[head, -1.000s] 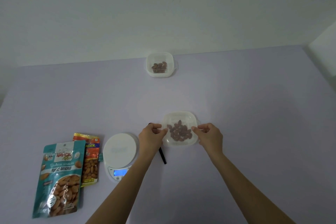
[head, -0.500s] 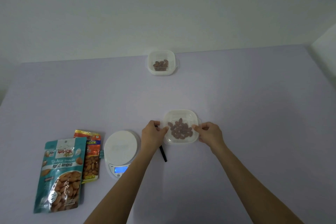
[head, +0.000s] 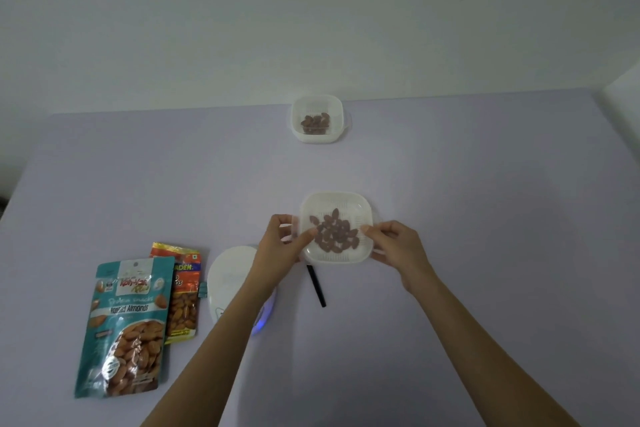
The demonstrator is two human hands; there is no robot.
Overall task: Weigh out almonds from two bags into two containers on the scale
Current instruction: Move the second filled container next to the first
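Note:
A clear square container with several almonds in it is at the table's middle. My left hand pinches its left rim and my right hand pinches its right rim. A second clear container with a few almonds stands at the table's far edge. The white scale, its display lit blue, lies to the left under my left forearm. A teal almond bag overlaps an orange almond bag at the front left.
A thin black stick lies on the lilac table just below the held container. A pale wall rises behind the table's far edge.
Both hands have carried the container with almonds a little away from me, toward the table's far side. The scale, bags and far container have stayed put.

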